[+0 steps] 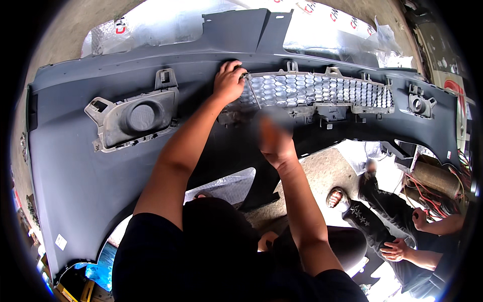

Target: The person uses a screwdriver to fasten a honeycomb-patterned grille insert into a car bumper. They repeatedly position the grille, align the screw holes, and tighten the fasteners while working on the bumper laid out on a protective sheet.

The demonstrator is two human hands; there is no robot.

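A large grey plastic car bumper (100, 181) lies with its inner side facing me. A honeycomb mesh grille (317, 89) is set in its upper middle. My left hand (229, 80) grips the left end of the grille where it meets the bumper. My right hand (274, 138) is blurred just below the grille's left part, fingers closed near the lower edge; what it holds cannot be made out. A round fog-lamp housing (136, 118) sits left of my left arm.
A smaller lamp bracket (420, 104) is at the bumper's right end. Clear plastic wrap (151, 25) lies beyond the bumper. Another person in dark clothes (387, 216) sits on the concrete at the lower right, near orange cables (427, 194).
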